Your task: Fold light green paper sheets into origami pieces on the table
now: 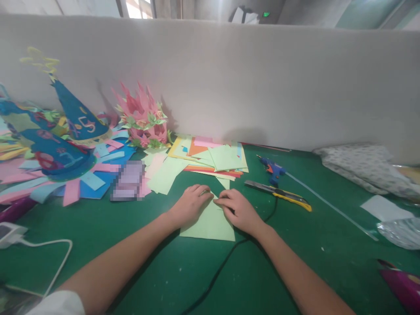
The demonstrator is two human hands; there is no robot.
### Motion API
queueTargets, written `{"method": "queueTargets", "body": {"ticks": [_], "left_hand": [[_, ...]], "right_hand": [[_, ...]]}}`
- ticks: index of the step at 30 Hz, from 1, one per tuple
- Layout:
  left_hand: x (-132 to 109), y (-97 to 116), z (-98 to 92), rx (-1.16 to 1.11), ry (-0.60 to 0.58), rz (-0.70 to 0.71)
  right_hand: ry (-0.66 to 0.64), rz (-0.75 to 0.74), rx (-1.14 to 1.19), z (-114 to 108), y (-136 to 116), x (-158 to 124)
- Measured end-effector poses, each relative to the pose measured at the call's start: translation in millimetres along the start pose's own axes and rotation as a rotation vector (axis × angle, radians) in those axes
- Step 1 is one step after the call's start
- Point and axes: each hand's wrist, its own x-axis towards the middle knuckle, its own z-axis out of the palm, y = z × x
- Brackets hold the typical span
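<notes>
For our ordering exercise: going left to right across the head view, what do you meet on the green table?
blue cones → pink crown → left hand → right hand → glue gun → patterned cloth

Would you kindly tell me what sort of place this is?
Probably a paper-craft workbench: coloured paper, a glue gun and paper cones lie on the table, and the left hand and right hand rest on a green sheet.
</notes>
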Motion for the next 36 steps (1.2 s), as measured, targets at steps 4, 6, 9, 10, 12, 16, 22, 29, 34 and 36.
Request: {"method": "queueTargets", "body": {"ticks": [4,6,9,10,12,16,22,29,34,36], "left_hand": [[0,-2,0.9,-0.084,0.071,-0.006],[0,-3,-1.3,-0.163,0.124,-0.050],[-2,-3,-7.1,-0.245,0.132,-0.128],[-2,-3,-8.9,-0.268,0.120,-0.145],[-3,-3,-11.0,-0.325,0.094,-0.175],[-2,-4,-9.6,-0.419,0.127,-0.271],[1,-14,-4.9,-0.463,0.240,-0.489],[-1,-20,-5.4,-0.551,0.267,-0.503],[-1,-21,-7.3,-0.539,0.263,-0.484],[-1,-21,-7.4,-0.514,0.258,-0.470]], "right_hand": [[-0.027,-0.023,-0.027,0,-2,6],[-0.046,-0.010,-0.033,1,-4,8],[-0.054,0.009,-0.048,3,-4,10],[-0.054,0.017,-0.057,4,-3,10],[-0.045,0.034,-0.084,5,-1,9],[0.010,0.044,-0.134,6,1,7],[-0.011,-0.018,-0.133,9,-3,10],[-0.057,-0.033,-0.081,12,2,8],[-0.107,0.001,-0.122,9,1,9],[-0.124,0.008,-0.146,8,1,9]]}}
